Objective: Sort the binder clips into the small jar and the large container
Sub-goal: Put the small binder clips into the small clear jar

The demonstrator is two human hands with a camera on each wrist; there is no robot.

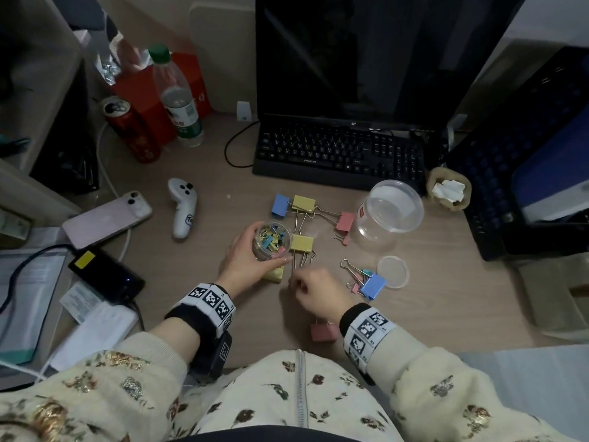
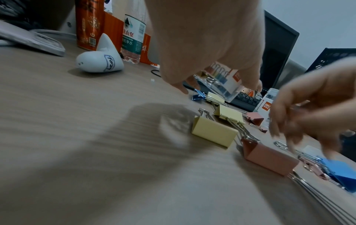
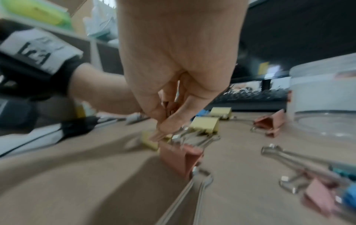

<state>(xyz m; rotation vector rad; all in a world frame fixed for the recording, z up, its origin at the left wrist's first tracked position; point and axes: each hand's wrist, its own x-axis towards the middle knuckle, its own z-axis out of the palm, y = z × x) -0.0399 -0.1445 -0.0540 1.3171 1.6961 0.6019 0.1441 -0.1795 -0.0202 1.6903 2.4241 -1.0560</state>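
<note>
My left hand [image 1: 246, 256] grips the small clear jar [image 1: 273, 240], which is packed with small coloured clips and held just above the desk. The right hand [image 1: 307, 289] hovers beside it with curled fingers. In the right wrist view those fingertips [image 3: 163, 121] pinch a small pinkish clip [image 3: 169, 107], which is blurred. Large clips lie around: blue [image 1: 280, 205], yellow [image 1: 303, 204], pink [image 1: 345, 221], yellow [image 1: 301, 243], blue [image 1: 373, 285] and pink [image 1: 323, 332]. The large clear container [image 1: 390, 207] stands open at the right with nothing visible inside.
A clear lid [image 1: 392, 271] lies by the blue clip. A keyboard [image 1: 341, 151] and monitor stand behind. A white controller [image 1: 183, 207], phone [image 1: 106, 218], can [image 1: 132, 132] and bottle [image 1: 177, 97] sit at the left. A black crate [image 1: 522, 161] stands at the right.
</note>
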